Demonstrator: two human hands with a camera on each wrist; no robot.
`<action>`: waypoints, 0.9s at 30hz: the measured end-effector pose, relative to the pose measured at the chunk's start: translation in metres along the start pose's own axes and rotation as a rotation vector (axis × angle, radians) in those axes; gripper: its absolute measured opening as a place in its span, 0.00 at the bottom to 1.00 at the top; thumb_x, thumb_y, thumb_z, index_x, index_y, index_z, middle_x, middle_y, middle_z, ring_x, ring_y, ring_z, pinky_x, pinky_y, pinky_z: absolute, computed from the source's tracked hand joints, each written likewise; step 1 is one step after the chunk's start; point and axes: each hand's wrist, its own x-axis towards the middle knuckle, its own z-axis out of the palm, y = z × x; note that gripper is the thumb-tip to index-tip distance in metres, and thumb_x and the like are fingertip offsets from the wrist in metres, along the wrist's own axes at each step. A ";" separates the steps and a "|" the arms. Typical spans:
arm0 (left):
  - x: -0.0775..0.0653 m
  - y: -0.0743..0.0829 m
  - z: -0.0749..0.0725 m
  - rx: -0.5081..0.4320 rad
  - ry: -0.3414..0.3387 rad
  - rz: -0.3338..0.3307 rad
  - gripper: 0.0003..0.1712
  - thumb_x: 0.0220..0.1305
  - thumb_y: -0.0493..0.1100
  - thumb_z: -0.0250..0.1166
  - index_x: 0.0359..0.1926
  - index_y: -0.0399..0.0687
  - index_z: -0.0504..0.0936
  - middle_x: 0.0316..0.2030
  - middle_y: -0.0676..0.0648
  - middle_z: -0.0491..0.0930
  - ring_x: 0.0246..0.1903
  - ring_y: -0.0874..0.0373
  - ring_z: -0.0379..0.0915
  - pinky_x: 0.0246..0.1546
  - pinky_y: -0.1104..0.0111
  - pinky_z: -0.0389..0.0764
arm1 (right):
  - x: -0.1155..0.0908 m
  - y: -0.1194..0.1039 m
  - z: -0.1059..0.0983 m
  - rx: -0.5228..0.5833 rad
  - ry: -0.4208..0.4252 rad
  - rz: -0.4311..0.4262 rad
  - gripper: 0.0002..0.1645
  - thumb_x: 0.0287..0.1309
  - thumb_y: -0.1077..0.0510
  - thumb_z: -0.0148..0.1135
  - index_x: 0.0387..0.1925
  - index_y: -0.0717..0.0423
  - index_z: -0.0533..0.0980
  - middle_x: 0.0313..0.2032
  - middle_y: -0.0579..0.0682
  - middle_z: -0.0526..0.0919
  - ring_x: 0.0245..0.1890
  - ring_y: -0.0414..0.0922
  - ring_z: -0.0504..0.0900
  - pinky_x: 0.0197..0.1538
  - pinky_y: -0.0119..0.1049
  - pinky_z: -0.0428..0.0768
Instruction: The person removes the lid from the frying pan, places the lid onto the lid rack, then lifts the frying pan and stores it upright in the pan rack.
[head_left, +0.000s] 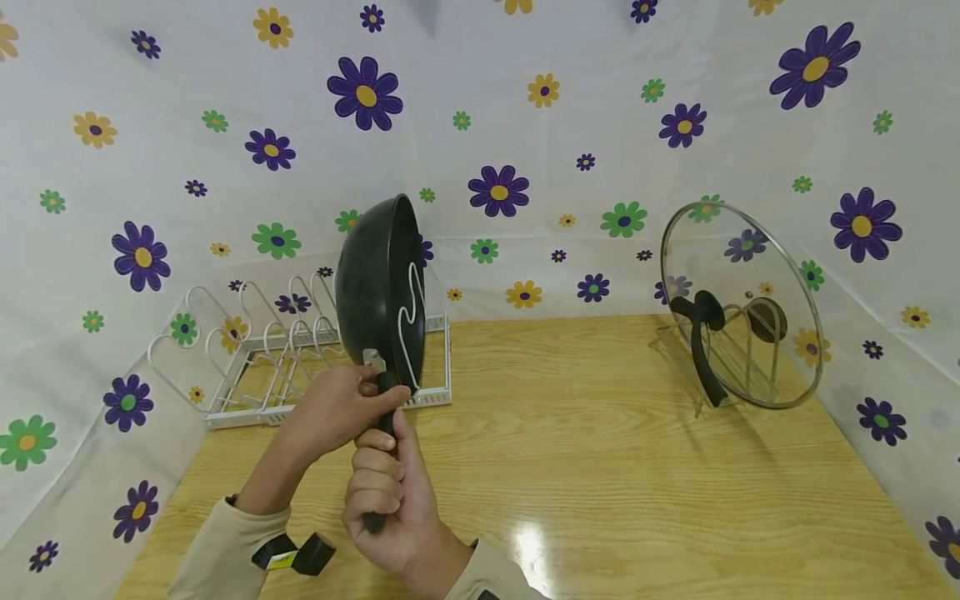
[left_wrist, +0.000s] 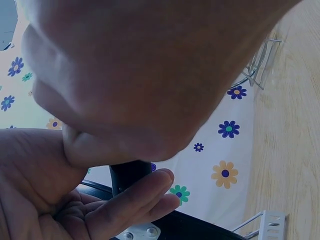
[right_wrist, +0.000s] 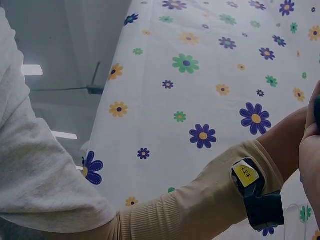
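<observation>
A deep black wok [head_left: 363, 275] stands on its edge at the right end of a white wire rack [head_left: 251, 416], its handle toward me. One bent white wire of the rack crosses in front of its open side. My right hand [head_left: 397, 500] wraps its fingers round the black handle, lower down. Nearer the wok, my left hand [head_left: 337, 408] holds the handle, thumb lying across it and fingers behind. In the left wrist view, the left fingers [left_wrist: 135, 205] lie beside the handle [left_wrist: 127, 175], close to the riveted metal bracket [left_wrist: 145, 232].
At the back right, a glass lid [head_left: 795, 371] leans upright in a wire stand [head_left: 699, 398], with a curved black piece [head_left: 705, 358] beside it. The wooden table [head_left: 570, 450] meets a flowered cloth [head_left: 525, 250] behind and at both sides. More wire loops fill the rack's left.
</observation>
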 end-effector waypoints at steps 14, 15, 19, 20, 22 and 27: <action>-0.004 -0.003 0.002 -0.030 -0.001 -0.013 0.33 0.71 0.62 0.62 0.56 0.36 0.83 0.43 0.38 0.86 0.44 0.45 0.83 0.42 0.54 0.82 | -0.002 -0.005 0.002 -0.218 0.116 -0.004 0.25 0.78 0.36 0.45 0.30 0.48 0.70 0.17 0.39 0.71 0.16 0.30 0.72 0.26 0.14 0.59; -0.004 -0.004 0.002 -0.032 -0.003 -0.014 0.35 0.71 0.63 0.61 0.59 0.35 0.81 0.48 0.37 0.86 0.47 0.42 0.83 0.45 0.52 0.82 | -0.002 -0.005 0.003 -0.235 0.124 -0.004 0.26 0.78 0.36 0.44 0.30 0.48 0.70 0.18 0.39 0.72 0.16 0.30 0.72 0.27 0.14 0.60; -0.006 -0.005 0.002 -0.053 -0.015 -0.038 0.41 0.72 0.65 0.59 0.65 0.32 0.76 0.56 0.33 0.82 0.55 0.38 0.79 0.53 0.47 0.80 | -0.003 -0.007 0.004 -0.295 0.147 0.005 0.28 0.78 0.34 0.41 0.32 0.48 0.72 0.19 0.39 0.74 0.18 0.29 0.70 0.29 0.14 0.63; -0.006 -0.005 0.002 -0.059 -0.019 -0.045 0.42 0.72 0.66 0.59 0.65 0.32 0.76 0.56 0.33 0.82 0.56 0.38 0.79 0.54 0.46 0.79 | -0.003 -0.007 0.004 -0.310 0.153 0.007 0.28 0.77 0.33 0.40 0.32 0.48 0.72 0.19 0.39 0.75 0.18 0.28 0.70 0.30 0.14 0.64; -0.008 -0.005 0.002 -0.075 -0.024 -0.060 0.45 0.72 0.67 0.58 0.68 0.31 0.73 0.57 0.34 0.82 0.58 0.38 0.78 0.55 0.46 0.78 | -0.004 -0.007 0.004 -0.347 0.164 0.007 0.29 0.77 0.32 0.40 0.32 0.47 0.73 0.19 0.38 0.74 0.19 0.28 0.71 0.31 0.15 0.65; -0.010 -0.005 0.001 -0.108 -0.032 -0.086 0.47 0.71 0.69 0.57 0.69 0.32 0.71 0.54 0.36 0.84 0.58 0.40 0.78 0.56 0.46 0.78 | -0.004 -0.009 0.004 -0.403 0.163 0.017 0.29 0.76 0.31 0.41 0.34 0.47 0.73 0.21 0.38 0.74 0.22 0.29 0.73 0.36 0.17 0.71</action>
